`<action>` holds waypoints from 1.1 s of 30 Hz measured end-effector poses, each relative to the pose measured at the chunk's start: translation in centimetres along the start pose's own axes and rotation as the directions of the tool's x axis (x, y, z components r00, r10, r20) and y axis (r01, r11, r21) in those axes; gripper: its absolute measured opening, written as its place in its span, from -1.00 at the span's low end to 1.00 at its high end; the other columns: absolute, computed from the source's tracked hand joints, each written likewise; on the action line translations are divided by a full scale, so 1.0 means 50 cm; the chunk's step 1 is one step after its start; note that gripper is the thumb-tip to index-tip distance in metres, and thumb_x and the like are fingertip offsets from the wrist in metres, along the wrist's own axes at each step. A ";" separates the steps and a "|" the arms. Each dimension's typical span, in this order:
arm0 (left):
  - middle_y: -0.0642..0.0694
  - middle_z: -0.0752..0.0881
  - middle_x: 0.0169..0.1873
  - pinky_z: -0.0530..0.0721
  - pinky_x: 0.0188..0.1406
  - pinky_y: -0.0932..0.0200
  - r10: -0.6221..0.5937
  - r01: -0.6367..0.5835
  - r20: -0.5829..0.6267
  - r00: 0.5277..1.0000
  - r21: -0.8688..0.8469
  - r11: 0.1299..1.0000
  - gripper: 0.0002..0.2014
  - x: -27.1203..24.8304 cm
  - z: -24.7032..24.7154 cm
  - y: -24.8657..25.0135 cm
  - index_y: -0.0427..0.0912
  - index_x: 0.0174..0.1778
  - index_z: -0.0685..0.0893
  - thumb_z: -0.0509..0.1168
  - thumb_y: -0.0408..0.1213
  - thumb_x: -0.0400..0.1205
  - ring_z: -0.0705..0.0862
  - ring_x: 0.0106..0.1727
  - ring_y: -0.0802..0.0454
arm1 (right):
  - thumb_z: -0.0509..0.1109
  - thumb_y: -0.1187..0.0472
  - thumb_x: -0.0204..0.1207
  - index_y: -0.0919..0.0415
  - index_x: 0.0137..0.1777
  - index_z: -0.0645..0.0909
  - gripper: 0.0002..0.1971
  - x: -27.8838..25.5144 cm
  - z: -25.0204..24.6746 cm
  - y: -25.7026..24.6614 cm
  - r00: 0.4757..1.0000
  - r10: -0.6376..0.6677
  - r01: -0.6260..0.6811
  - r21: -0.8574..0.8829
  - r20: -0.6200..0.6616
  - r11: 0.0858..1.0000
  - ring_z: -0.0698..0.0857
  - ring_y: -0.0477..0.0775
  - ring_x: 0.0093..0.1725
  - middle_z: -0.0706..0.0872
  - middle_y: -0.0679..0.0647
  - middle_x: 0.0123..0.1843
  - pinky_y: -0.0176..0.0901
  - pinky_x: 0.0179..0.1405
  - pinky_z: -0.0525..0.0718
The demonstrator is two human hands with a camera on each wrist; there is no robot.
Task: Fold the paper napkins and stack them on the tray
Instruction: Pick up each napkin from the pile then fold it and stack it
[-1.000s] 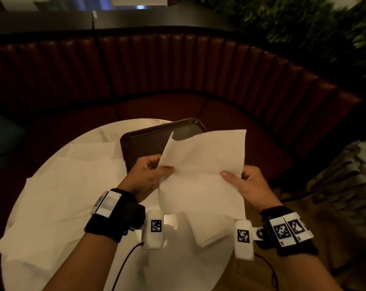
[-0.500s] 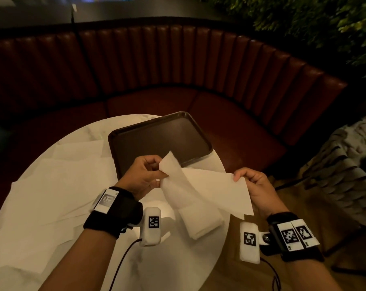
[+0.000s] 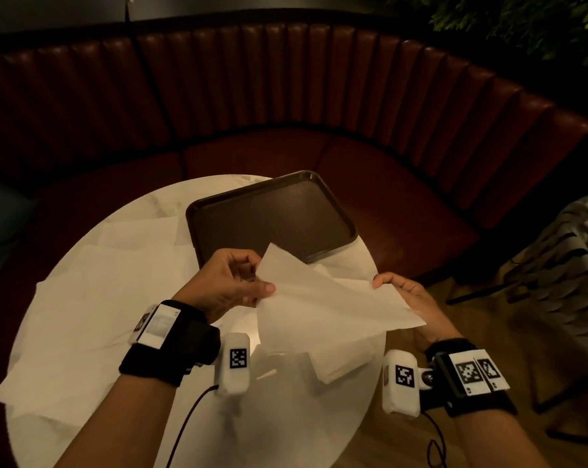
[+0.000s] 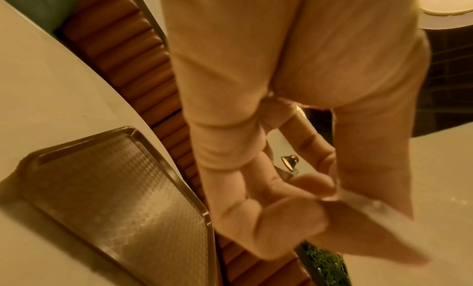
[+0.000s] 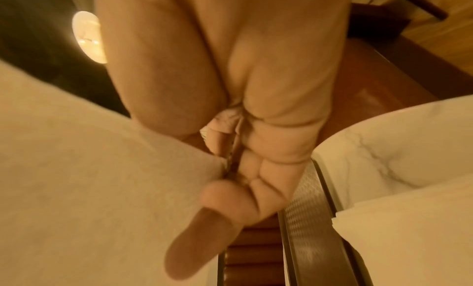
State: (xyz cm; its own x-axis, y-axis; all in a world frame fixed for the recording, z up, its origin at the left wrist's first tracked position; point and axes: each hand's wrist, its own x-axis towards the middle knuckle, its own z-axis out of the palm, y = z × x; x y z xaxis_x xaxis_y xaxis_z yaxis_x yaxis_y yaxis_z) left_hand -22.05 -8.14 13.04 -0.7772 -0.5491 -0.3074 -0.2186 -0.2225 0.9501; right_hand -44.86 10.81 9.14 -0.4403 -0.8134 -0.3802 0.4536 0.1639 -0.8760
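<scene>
above the table edge, napkin (image 3: 323, 305) pinched at opposite edges by left hand (image 3: 230, 283) and right hand (image 3: 409, 298); likely light, limp, tear-prone, so grip corners gently.

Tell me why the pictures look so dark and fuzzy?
Head view: dim room, so the bench and tray look nearly black, while the napkin glows pale. Left wrist view: orange tint, left hand and napkin edge smeared. Right wrist view: right hand too close, soft and blurry.
</scene>
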 end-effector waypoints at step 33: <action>0.01 0.73 -0.34 0.55 -0.16 0.29 0.024 0.088 -0.156 0.987 0.671 0.736 -0.83 0.259 0.113 -0.136 -0.16 -0.26 0.80 0.51 -0.14 0.37 0.63 -0.30 0.19 | 0.57 0.44 0.31 0.14 -0.31 0.73 -0.82 -0.017 0.004 0.268 0.849 -0.027 -0.130 -0.260 -0.527 0.957 0.69 -0.02 -0.07 0.77 0.00 -0.17 -0.23 -0.03 0.60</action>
State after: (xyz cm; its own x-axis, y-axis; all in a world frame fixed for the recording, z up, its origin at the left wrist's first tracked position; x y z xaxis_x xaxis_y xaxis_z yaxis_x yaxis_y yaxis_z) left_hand -33.97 -9.17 2.88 -0.6804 -0.6736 -0.2888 -0.6257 0.3287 0.7074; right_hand -38.24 13.57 -2.19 -0.7949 -0.4009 -0.4554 0.2902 0.4079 -0.8657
